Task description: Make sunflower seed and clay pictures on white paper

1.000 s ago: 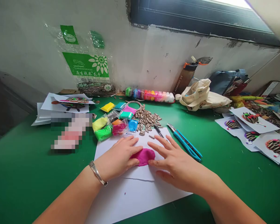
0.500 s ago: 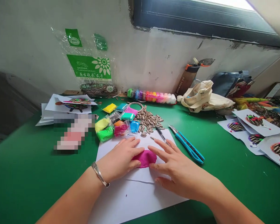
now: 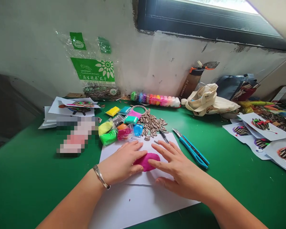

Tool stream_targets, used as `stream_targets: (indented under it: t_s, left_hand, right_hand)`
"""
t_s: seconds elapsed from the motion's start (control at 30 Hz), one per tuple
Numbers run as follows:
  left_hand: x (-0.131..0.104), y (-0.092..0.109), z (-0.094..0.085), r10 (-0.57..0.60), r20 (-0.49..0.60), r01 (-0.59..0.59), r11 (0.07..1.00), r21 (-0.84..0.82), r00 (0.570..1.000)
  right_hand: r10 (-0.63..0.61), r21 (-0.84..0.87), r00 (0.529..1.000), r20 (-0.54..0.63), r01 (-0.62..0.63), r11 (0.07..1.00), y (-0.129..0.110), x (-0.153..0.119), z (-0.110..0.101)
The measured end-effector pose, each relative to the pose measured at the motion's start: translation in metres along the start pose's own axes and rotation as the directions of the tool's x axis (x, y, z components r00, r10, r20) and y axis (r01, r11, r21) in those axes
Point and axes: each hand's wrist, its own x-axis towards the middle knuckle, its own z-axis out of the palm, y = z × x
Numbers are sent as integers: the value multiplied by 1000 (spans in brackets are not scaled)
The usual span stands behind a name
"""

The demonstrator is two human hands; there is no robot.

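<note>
A flattened oval of magenta modelling clay (image 3: 146, 163) lies on white paper (image 3: 143, 203) in front of me. My left hand (image 3: 124, 160) rests flat on the paper, with its thumb and index finger touching the clay's left side. Over the right side of the clay my right hand (image 3: 173, 165) is spread, one fingertip on its surface. Neither hand grips anything. A dark pen (image 3: 163, 136) lies just beyond my right fingers, partly hidden by them.
Bagged coloured clay (image 3: 109, 136) and a heap of sunflower seeds (image 3: 152, 124) lie behind the paper. To the right is a blue utility knife (image 3: 193, 151). Seed-decorated pictures (image 3: 262, 124) sit far right, others (image 3: 71, 106) far left. A cloth bag (image 3: 205, 100) stands near the wall.
My right hand has shifted slightly left, and one of its fingers reaches further over the clay. My left hand has barely moved. The view has tilted a little.
</note>
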Motion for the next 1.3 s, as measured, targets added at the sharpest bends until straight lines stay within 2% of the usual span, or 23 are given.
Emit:
stream_targets:
  t_s: [0.23, 0.47, 0.7, 0.87, 1.07, 1.3]
  left_hand:
    - [-3, -5, -5, -69, -33, 68, 998, -16, 997]
    - [-2, -9, -2, -61, -41, 62, 998, 13, 997]
    - [-1, -9, -2, -89, -38, 90, 995, 31, 995]
    - [-1, -7, -3, -116, -19, 117, 993, 21, 993]
    - [-2, -13, -8, -91, -10, 91, 995, -28, 996]
    - [1, -14, -4, -96, -30, 95, 995, -34, 995]
  right_hand:
    - [-7, -4, 1000, 27, 7, 1000, 2, 7, 7]
    - [0, -29, 999, -35, -1, 1000, 0, 9, 16]
    - [14, -28, 999, 32, -13, 1000, -4, 15, 21]
    - [10, -42, 1000, -1, -10, 999, -6, 15, 22]
    - [32, -55, 998, 60, -28, 998, -6, 16, 24]
    - [-27, -87, 998, 54, 32, 996, -17, 17, 26]
